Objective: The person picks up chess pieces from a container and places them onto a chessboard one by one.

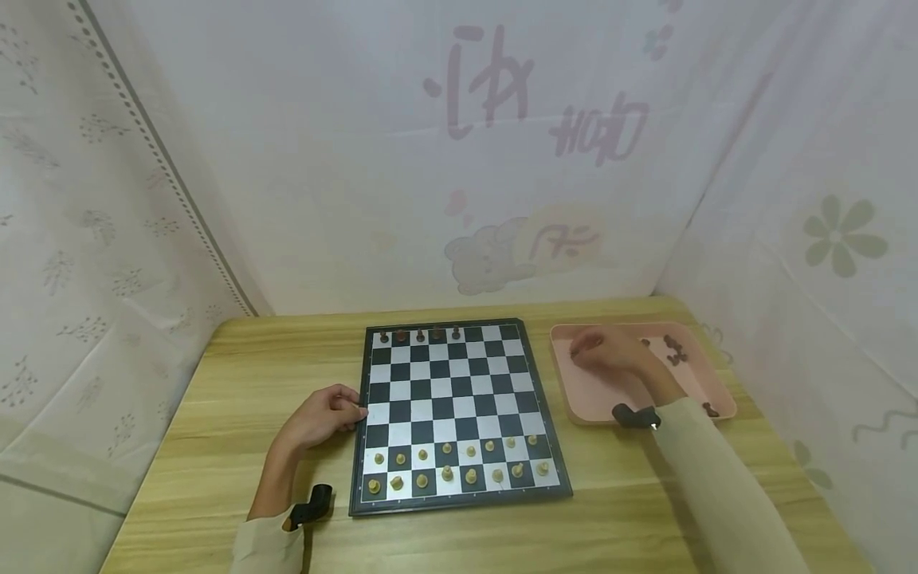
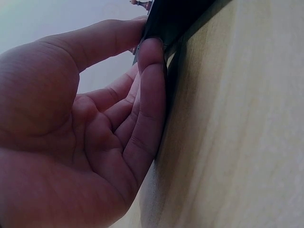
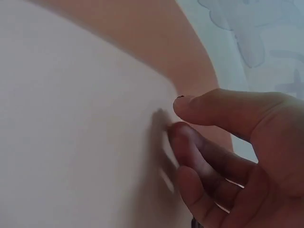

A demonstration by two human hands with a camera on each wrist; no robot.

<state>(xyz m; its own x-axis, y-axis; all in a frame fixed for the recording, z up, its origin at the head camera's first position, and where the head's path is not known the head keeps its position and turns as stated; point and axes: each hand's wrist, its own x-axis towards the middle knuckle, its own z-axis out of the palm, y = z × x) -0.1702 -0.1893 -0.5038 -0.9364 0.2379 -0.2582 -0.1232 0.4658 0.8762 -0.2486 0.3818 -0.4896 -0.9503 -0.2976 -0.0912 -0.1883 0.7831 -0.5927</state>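
Observation:
A black-and-white chessboard (image 1: 442, 388) lies on the table, pale chess pieces (image 1: 447, 472) in its two near rows. Several dark red-brown chess pieces (image 1: 420, 336) stand along the far row from the left corner. My left hand (image 1: 327, 416) pinches the board's left edge between thumb and fingers, as the left wrist view shows close up. Over the left part of a pink tray (image 1: 574, 408) is my right hand (image 1: 610, 351), fingers bent and thumb near the index finger. A tiny dark spot shows at its thumb tip (image 3: 184, 105); whether a piece is held is unclear.
Several dark chess pieces (image 1: 674, 351) lie in the right part of the tray, one of them near its front right corner. The wooden table (image 1: 287, 351) meets printed curtains (image 1: 344, 159) at the back and sides.

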